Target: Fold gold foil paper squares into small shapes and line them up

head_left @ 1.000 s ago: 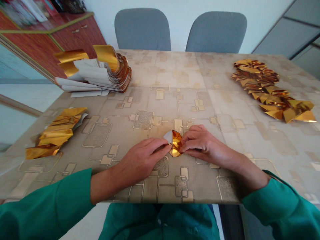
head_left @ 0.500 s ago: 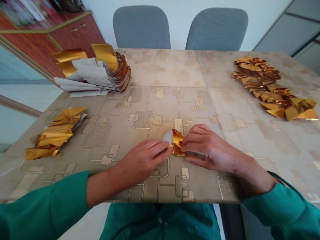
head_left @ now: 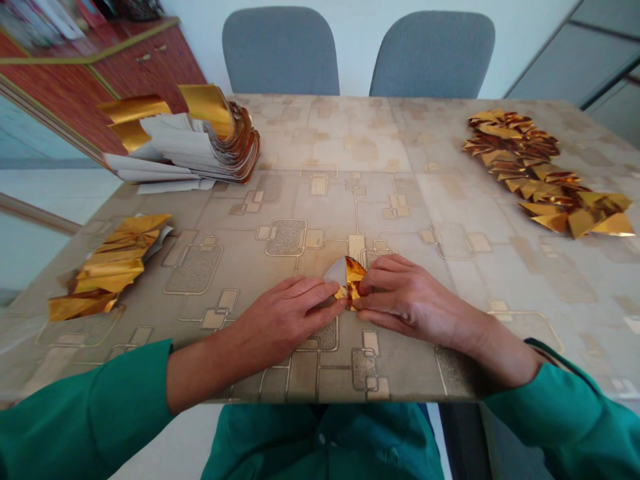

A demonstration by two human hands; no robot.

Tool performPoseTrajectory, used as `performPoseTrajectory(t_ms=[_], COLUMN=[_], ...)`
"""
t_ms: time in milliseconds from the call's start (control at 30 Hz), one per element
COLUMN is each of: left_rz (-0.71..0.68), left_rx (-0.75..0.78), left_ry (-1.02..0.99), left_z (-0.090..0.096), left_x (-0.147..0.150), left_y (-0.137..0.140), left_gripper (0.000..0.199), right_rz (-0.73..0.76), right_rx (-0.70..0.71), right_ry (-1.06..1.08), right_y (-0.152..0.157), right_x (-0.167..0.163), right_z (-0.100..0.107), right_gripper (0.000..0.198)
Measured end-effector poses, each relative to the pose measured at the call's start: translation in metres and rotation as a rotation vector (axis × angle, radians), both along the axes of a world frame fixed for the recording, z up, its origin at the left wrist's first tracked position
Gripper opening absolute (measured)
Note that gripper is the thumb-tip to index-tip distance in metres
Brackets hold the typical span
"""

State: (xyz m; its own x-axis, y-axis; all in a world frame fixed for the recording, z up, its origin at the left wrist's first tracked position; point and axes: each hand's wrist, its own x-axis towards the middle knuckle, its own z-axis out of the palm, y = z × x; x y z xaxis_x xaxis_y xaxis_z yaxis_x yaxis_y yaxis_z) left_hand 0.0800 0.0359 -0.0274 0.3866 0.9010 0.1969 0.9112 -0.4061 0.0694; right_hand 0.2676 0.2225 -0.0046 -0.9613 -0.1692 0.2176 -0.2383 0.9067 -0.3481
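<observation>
Both hands have closed in on each other since a second ago, so less of the gold foil piece (head_left: 353,281) shows between them now; only its gold upper corner and a white flap at the left stick out. It lies on the desk (head_left: 320,200) near the front edge, at the middle, where it lay before.

Far left on the desk sits a tall curled stack of foil sheets (head_left: 200,140), white faces and gold faces mixed, and nearer the front left corner lies a small heap of folded gold strips (head_left: 107,267). Along the right side runs a long pile of folded gold pieces (head_left: 540,173). Two grey chairs (head_left: 280,50) stand behind the far edge. All of these are well apart from the hands, and nothing lies between the hands and the piles.

The left hand (head_left: 285,320) lies flat, palm down, its fingers (head_left: 325,307) held together and pressing the left part of the foil piece against the desk. The right hand (head_left: 410,303) comes in from the right, knuckles raised, its fingers (head_left: 367,287) bent and pinching the right edge of the piece. Both forearms rest over the front edge in green sleeves (head_left: 85,413).
</observation>
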Motion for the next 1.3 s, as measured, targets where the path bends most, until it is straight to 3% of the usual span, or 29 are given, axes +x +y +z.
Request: performPoseTrajectory(t_ms=[200,467,700,1000,1300], left_rz=[-0.021,-0.067,-0.011,0.119,0.208], left_rx=[-0.002,-0.043,-0.07,-0.062,0.056], left_ry=[0.038,0.019,0.003,0.04,0.034], left_z=[0.004,0.004,0.007,0.008,0.002], left_x=[0.002,-0.004,-0.003,0.007,0.006], left_y=[0.002,0.002,0.0,-0.006,-0.014], left_gripper=[0.038,0.04,0.04,0.04,0.034], right_rz=[-0.06,-0.062,-0.069,-0.074,-0.046], right_rx=[-0.059,-0.023,-0.029,0.064,0.074], right_ry=[0.029,0.012,-0.008,0.011,-0.009], right_y=[-0.007,-0.008,-0.007,-0.009,-0.009], right_x=[-0.005,-0.004,-0.003,-0.002,-0.002], right_z=[-0.005,-0.005,-0.004,-0.007,-0.009], right_gripper=[0.028,0.028,0.025,0.027,0.029])
